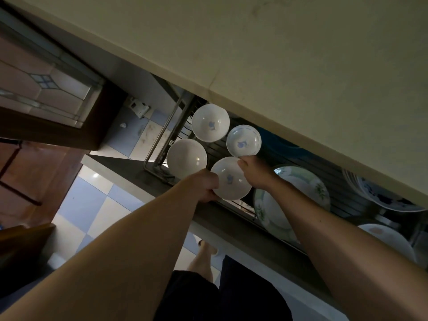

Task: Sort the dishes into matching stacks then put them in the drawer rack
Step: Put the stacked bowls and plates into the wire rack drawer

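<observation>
Bowls fill the left end of the pulled-out drawer rack (162, 133), which sits just under the edge of the pale tabletop (301, 66). The left hand (206, 186) grips the nearest bowl (231, 179) at its left rim, fingers curled round the edge, the bowl showing a small blue mark in its middle. The right hand (254, 172) reaches over that bowl's right side, its fingertips touching the near rim of the blue-rimmed bowl (243, 141); whether they pinch that rim or only rest against it cannot be told (the fingers are mostly hidden behind the back of the hand). Two more white bowls stand in the rack: a plain one (186, 158) just left of the held bowl, and one with a blue mark (210, 122) beyond it, beside the blue-rimmed bowl. To the right, under the right forearm, lies a large plate with green leaf pattern (308, 181); further right sit a blue-patterned plate (370, 193) and a plain white plate (389, 239). Checked floor tiles (92, 198) show below.
</observation>
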Demonstrator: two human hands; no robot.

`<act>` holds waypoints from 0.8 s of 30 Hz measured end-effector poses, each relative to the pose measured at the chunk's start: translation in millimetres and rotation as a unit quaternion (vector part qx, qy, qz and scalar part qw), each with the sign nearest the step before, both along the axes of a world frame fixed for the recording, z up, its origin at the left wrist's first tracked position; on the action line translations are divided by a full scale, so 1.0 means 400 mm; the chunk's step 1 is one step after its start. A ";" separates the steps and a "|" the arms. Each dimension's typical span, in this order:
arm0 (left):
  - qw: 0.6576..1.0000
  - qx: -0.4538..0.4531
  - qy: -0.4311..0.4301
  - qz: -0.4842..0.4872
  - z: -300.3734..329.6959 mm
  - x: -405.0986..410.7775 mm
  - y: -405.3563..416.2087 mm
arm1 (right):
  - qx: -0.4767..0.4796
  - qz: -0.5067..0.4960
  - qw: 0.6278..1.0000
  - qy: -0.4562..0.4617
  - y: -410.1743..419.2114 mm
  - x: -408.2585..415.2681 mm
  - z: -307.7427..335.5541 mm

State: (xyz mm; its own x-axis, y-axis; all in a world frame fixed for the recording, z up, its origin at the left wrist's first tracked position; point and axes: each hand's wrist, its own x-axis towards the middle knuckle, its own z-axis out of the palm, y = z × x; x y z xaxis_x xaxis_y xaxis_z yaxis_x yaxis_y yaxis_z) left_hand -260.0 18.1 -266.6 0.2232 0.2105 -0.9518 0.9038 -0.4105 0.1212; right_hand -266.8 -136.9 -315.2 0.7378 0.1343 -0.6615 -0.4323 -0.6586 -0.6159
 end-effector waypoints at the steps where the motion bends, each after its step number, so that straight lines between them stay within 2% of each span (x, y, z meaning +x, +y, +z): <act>1: 0.999 0.009 0.004 -0.032 0.007 -0.006 -0.002 | 0.001 0.006 1.000 0.005 0.000 0.003 0.004; 3: 1.000 0.013 -0.016 -0.021 0.010 -0.012 -0.001 | -0.007 0.023 1.000 0.011 0.000 0.002 0.010; 7: 0.997 -0.031 -0.031 0.071 0.008 -0.008 -0.003 | -0.067 0.020 0.997 -0.030 0.000 -0.013 0.023; 13: 0.999 0.001 -0.008 0.035 -0.004 -0.008 0.002 | -0.156 -0.002 0.986 -0.067 0.017 -0.041 0.045; 20: 0.999 -0.014 -0.017 0.025 -0.003 -0.011 0.004 | -0.159 -0.041 0.984 -0.071 0.014 -0.052 0.061; 24: 1.000 -0.009 -0.022 0.002 0.002 -0.015 0.006 | -0.131 -0.063 0.986 -0.078 0.002 -0.055 0.071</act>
State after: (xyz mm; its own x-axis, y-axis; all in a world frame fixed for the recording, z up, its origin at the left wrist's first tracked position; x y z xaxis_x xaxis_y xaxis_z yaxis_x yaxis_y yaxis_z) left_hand -266.0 20.7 -265.7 0.2641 0.1943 -0.9447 0.8990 -0.4045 0.1681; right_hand -288.7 -135.9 -286.8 0.8329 -0.1253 -0.5390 -0.4347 -0.7509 -0.4972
